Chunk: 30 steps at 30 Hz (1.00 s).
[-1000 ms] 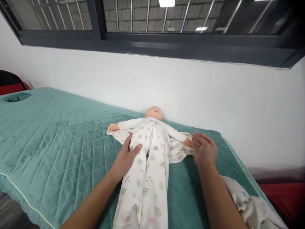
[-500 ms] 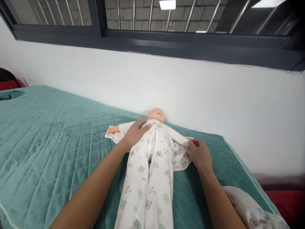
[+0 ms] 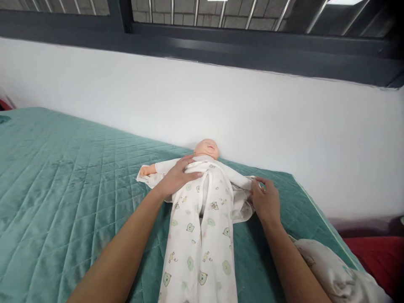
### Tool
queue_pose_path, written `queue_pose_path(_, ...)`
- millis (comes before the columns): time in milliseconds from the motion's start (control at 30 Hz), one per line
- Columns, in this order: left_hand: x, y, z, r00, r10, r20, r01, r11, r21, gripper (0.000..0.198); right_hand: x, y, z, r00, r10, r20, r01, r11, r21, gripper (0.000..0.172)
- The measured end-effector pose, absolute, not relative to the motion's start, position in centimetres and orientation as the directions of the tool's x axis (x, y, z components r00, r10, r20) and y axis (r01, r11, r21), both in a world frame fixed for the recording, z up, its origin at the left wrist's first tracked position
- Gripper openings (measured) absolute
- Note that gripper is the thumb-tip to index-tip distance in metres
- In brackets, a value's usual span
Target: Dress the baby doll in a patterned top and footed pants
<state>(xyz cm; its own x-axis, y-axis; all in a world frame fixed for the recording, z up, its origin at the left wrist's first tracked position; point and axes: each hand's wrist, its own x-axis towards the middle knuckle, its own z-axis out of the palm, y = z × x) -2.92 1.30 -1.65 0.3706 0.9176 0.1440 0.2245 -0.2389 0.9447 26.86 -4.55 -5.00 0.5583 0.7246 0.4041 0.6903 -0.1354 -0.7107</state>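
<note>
A baby doll [image 3: 206, 148] lies on its back with its head by the wall and its arms spread. White sleeves cover its arms, and white baby clothes [image 3: 217, 235] printed with green animals cover its body and legs. My left hand [image 3: 176, 176] rests on the doll's chest at the left, thumb and fingers apart. At the doll's arm on the right, my right hand [image 3: 265, 200] pinches the end of the white sleeve [image 3: 238, 179]. Loose printed cloth [image 3: 243, 206] hangs beneath that arm. The doll's hand on that side is hidden.
The doll lies on a green quilted cover [image 3: 94, 176] that meets a white wall [image 3: 126, 92]. A bundled printed cloth [image 3: 334, 269] sits by my right forearm. Red material [image 3: 375, 256] shows beyond the right edge. A dark-framed window [image 3: 221, 46] is above.
The view has tipped down slightly. My right hand's fingers have shifted a little at the sleeve end, and my left thumb lies slightly lower on the chest.
</note>
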Motion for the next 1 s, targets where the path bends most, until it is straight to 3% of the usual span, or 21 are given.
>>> queue_pose_path(100,-2.7,1.2,-2.1,0.329,0.919,0.216,0.221,-0.297,0.929,0.033,24.7,-5.1,-4.9,0.422,0.737,0.528,0.776,0.008,-0.631,0.037)
queue_pose_path(200,-2.3,1.0,-2.6,0.281,0.885,0.372,0.275,-0.445,0.852,0.016,21.7,-6.2,-4.3,0.345,0.79,0.506,0.693,0.15,-0.706,0.037)
queue_pose_path(367,-1.8,0.4,-3.2,0.357,0.619,0.699,0.47,-0.766,0.439,0.015,18.4,-7.4,-3.3,0.134,0.897,0.421,0.538,0.291,-0.791,0.044)
queue_pose_path(433,-1.7,0.2,-3.4,0.405,0.527,0.747,0.525,-0.803,0.282,0.02,18.3,-7.3,-3.2,0.077,0.919,0.387,0.529,0.291,-0.797,0.052)
queue_pose_path(533,-1.5,-0.2,-3.4,0.423,0.458,0.782,0.583,-0.798,0.152,0.024,19.0,-6.9,-3.0,-0.008,0.938,0.346,0.532,0.297,-0.793,0.061)
queue_pose_path(700,-1.3,-0.6,-3.4,0.445,0.493,0.747,0.616,-0.775,0.144,0.03,19.4,-6.3,-2.8,-0.067,0.935,0.348,0.541,0.327,-0.775,0.052)
queue_pose_path(833,-1.3,-0.5,-3.8,0.451,0.52,0.725,0.654,-0.746,0.128,0.031,18.4,-6.6,-2.7,-0.032,0.887,0.462,0.6,0.386,-0.7,0.03)
queue_pose_path(1000,-1.7,-0.2,-4.2,0.465,0.536,0.705,0.668,-0.735,0.117,0.024,17.0,-7.7,-2.4,-0.018,0.822,0.569,0.685,0.424,-0.592,0.016)
